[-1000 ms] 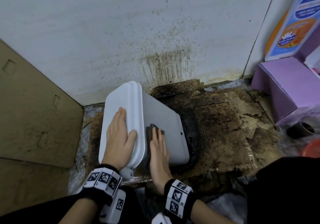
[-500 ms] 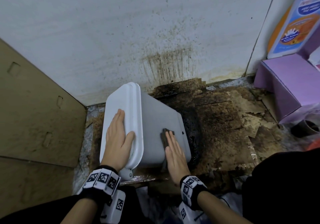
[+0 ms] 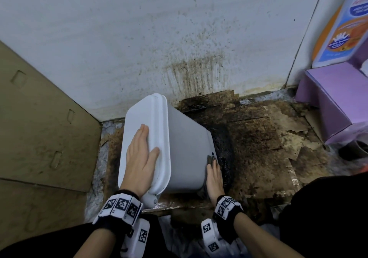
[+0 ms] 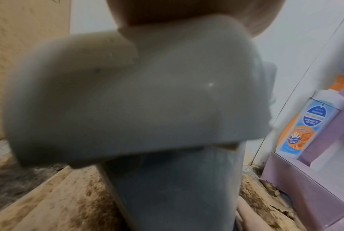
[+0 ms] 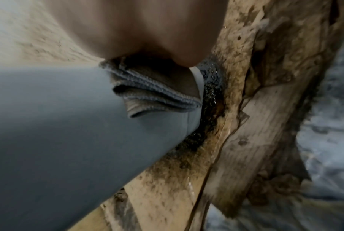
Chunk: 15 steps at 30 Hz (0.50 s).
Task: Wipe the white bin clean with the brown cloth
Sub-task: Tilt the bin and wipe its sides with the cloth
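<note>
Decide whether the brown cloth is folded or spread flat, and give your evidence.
Folded. In the right wrist view the brown cloth shows several stacked hemmed edges, bunched under the right hand against the white bin.

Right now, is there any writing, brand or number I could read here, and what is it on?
"Anti-Bacterial": on the blue and orange bottle, only just legible.
The bottle's other lines: too blurred to read.
On the wristbands: square black-and-white code marks, no words.
On the white bin and the purple box: no text shows.

blue-orange bottle, label partly legible: "Anti-Bacterial"
</note>
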Each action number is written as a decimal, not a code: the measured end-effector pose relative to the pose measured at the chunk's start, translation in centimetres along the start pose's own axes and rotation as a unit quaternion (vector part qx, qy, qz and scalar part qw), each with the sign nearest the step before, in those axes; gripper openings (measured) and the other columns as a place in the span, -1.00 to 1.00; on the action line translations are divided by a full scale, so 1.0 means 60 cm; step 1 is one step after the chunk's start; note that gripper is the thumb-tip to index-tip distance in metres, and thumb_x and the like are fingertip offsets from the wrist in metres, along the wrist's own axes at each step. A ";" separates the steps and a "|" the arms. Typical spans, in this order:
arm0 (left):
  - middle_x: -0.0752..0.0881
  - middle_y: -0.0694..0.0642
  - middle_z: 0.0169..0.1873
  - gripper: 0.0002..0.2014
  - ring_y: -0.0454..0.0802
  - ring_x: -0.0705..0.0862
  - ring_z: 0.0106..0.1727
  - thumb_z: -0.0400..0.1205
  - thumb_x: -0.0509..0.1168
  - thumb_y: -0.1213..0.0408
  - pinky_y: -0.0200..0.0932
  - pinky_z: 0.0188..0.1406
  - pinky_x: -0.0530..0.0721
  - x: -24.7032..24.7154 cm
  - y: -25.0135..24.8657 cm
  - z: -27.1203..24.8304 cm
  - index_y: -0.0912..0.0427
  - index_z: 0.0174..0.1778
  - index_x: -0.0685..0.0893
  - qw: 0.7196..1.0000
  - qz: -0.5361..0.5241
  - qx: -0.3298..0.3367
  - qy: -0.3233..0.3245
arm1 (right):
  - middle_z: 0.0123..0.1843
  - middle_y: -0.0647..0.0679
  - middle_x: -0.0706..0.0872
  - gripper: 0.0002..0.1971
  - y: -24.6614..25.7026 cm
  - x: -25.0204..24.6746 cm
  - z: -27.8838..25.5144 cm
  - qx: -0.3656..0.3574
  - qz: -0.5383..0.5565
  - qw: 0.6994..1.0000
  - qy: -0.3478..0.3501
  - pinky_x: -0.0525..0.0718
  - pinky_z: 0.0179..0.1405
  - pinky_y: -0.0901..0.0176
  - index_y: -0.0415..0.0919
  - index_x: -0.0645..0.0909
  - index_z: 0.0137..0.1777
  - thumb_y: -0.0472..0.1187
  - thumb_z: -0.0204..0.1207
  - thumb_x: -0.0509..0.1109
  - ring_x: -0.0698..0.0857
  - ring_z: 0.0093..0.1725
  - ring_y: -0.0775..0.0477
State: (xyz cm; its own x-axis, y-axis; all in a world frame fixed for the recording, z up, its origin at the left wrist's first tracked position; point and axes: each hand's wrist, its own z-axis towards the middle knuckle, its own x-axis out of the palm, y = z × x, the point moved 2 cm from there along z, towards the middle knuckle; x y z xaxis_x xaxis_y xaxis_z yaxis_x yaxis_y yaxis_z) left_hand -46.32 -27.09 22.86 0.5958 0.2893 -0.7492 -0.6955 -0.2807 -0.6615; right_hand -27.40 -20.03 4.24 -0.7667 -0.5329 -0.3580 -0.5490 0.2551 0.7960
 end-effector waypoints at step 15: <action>-0.01 -0.11 0.76 -0.33 -0.26 -0.06 0.72 0.70 -0.09 -0.02 -0.05 0.73 -0.11 0.012 -0.031 0.004 0.01 0.77 -0.02 1.000 0.023 -0.005 0.001 | 0.60 -0.02 0.53 -0.57 0.066 0.043 -0.092 -0.077 0.207 0.957 -0.189 0.39 0.65 0.01 -0.07 0.41 0.65 -0.13 0.82 0.05 0.47 0.60 -0.02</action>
State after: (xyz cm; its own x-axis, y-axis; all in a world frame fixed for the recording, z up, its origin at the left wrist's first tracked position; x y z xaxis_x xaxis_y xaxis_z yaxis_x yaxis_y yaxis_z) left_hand -44.70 -26.14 23.59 0.5644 0.2742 -0.7786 -0.7183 -0.3017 -0.6269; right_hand -29.72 -24.84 9.18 -0.9894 -0.0745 -0.1245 -0.1391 0.2430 0.9600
